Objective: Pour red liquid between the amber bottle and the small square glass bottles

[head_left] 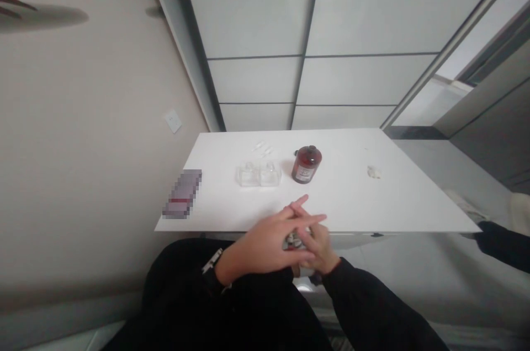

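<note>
Just beyond my lap, at the table's front edge, my two hands are together. My left hand (271, 243) reaches from the left, its fingers long and slightly parted, with thumb and forefinger around a small patterned grey-white object (293, 240). My right hand (319, 246) closes on the same object from the right, its fingers crossing those of the left. Most of the object is hidden by the fingers, so its kind is unclear. Beyond my hands stands a dark red-brown bottle (306, 165) with a pale label. Left of it sit two clear glass bottles (259, 176) side by side.
The white table (351, 207) meets a wall on the left and panelled doors (265, 20) behind. A blurred-out flat item (182, 193) lies at the left edge. Small clear pieces (264, 148) lie behind the glass bottles, and a crumpled whitish scrap (373, 172) on the right.
</note>
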### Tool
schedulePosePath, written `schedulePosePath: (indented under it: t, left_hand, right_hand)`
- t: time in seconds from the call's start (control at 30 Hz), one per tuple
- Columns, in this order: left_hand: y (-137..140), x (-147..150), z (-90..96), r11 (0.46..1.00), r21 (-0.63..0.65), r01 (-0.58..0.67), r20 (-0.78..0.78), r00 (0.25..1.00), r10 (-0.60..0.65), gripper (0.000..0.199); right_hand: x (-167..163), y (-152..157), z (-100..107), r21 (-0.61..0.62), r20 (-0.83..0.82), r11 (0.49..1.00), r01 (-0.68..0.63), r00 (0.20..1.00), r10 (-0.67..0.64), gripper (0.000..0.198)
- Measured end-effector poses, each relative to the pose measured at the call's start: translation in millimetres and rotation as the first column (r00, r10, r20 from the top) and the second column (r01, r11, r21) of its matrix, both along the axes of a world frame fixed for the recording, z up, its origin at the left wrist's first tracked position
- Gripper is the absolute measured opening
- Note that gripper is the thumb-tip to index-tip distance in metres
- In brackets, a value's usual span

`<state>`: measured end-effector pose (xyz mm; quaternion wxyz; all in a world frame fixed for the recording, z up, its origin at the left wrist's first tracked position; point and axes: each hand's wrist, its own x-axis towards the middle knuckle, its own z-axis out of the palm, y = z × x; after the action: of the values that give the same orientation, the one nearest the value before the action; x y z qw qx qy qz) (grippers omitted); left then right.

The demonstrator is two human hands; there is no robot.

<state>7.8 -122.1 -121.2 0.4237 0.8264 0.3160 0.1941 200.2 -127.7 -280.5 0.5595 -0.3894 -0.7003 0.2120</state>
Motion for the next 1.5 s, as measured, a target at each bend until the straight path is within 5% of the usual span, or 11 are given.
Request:
schedulePosePath:
  t: [0.07,0.13,0.2,0.4,0.57,0.73,0.9,1.5]
  left_hand:
    - [34,-23,-0.8,0.979,0.188,-0.084,-0.037,0.995,0.092,0.058]
    - [73,-46,-6.7,0.912,0.340,-0.231,-0.074,0.960,0.271,0.061]
    - [110,-62,-15.1,0.878,0.411,-0.244,-0.170,0.926,0.336,0.072]
    - [172,-71,-42.4,0.902,0.371,-0.222,-0.224,0.921,0.319,0.088]
    - [174,-70,-61.6,0.915,0.333,-0.228,-0.219,0.925,0.310,0.083]
    - [169,-65,-66.4,0.923,0.308,-0.233,-0.170,0.941,0.294,0.088]
    - [170,-57,-65.1,0.931,0.262,-0.255,-0.154,0.941,0.301,0.087]
    - [180,-37,-66.8,0.903,0.343,-0.260,-0.180,0.925,0.335,0.070]
  right_hand:
    - [21,11,14,0.100,-0.043,0.988,0.117,0.993,-0.113,0.052]
    - [44,27,31,0.066,-0.127,0.952,0.297,0.949,-0.288,0.054]
    - [67,53,47,-0.011,-0.218,0.912,0.410,0.889,-0.403,0.038]
    - [114,173,63,-0.335,-0.474,0.878,0.342,0.744,-0.471,0.033]
    - [114,231,52,-0.233,-0.509,0.897,0.377,0.739,-0.442,0.031]
    - [97,228,47,-0.125,-0.398,0.918,0.377,0.828,-0.395,0.030]
    - [87,222,45,-0.156,-0.300,0.941,0.301,0.893,-0.336,0.032]
    - [90,226,40,-0.098,-0.311,0.952,0.291,0.899,-0.307,0.036]
